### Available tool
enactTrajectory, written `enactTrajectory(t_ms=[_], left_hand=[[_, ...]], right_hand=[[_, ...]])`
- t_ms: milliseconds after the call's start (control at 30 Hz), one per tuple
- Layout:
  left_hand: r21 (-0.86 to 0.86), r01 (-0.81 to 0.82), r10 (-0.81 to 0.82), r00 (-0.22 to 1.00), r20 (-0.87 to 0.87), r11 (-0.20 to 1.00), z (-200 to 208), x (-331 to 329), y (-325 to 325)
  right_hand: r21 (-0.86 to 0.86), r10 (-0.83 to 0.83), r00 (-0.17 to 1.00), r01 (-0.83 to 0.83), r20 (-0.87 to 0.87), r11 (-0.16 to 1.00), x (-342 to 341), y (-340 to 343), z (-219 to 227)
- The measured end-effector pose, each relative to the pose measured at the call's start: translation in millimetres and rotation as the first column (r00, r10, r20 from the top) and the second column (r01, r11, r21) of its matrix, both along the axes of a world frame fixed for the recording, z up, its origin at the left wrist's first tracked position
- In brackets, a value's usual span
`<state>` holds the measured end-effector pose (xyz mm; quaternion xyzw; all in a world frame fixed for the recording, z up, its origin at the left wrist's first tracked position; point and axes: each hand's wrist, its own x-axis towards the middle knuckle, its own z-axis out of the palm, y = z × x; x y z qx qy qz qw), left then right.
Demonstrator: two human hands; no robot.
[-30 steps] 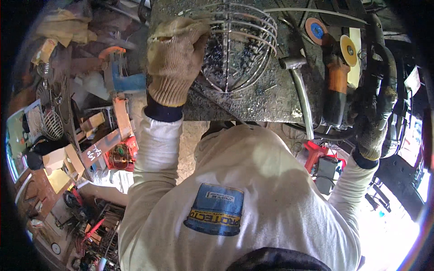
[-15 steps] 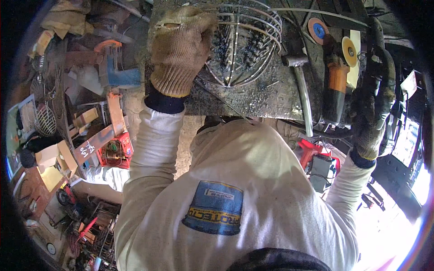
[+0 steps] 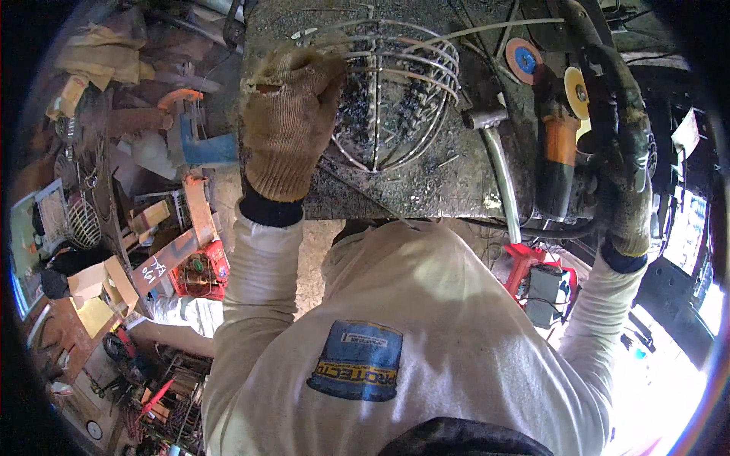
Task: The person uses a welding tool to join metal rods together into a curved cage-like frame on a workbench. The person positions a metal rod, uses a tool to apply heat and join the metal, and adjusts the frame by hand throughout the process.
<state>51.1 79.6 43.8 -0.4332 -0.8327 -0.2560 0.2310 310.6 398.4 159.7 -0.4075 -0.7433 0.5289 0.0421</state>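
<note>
A round cage of bent metal rods [image 3: 374,114] lies on the dark workbench. My left hand [image 3: 293,121], in a worn brown knit glove, is closed at the cage's left side; its fingertips are partly hidden, and it seems to grip the rim. At the right, my right hand [image 3: 630,175], in a dark, dirty glove, is wrapped round a dark electrode holder [image 3: 582,26]. From the holder a thin welding rod [image 3: 487,29] runs left, its end over the cage's upper right bars. Whether it touches them I cannot tell.
A hammer [image 3: 498,163] and an orange-and-black angle grinder [image 3: 560,152] lie between cage and right hand. Behind them is a loose grinding disc [image 3: 524,61]. Metal bits litter the bench [image 3: 449,194]. Boxes, a red crate [image 3: 220,285] and scrap crowd the left.
My right hand has brought the holder leftward and changed its tilt, so the rod's end now lies over the cage. My left hand stays at the cage's left side while the whole view shifts slightly.
</note>
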Motion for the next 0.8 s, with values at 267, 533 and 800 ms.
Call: enactTrajectory(t_ms=[267, 533, 800], left_hand=[[0.035, 0.0, -0.004, 0.994, 0.108, 0.999, 3.0, 0.0, 2.3], [0.005, -0.018, 0.017, 0.996, 0.082, 1.0, 5.3, 3.2, 1.5], [-0.035, -0.016, 0.019, 0.993, 0.116, 0.999, 14.0, 4.0, 2.6]], right_hand=[[0.018, 0.051, 0.997, -0.051, -0.05, 0.999, -20.2, 3.7, 5.2], [-0.036, -0.063, 0.98, 0.058, -0.19, 0.998, -23.3, 2.5, -5.5], [-0.055, 0.057, 0.99, -0.065, -0.128, 0.996, -15.7, 9.9, -5.6]])
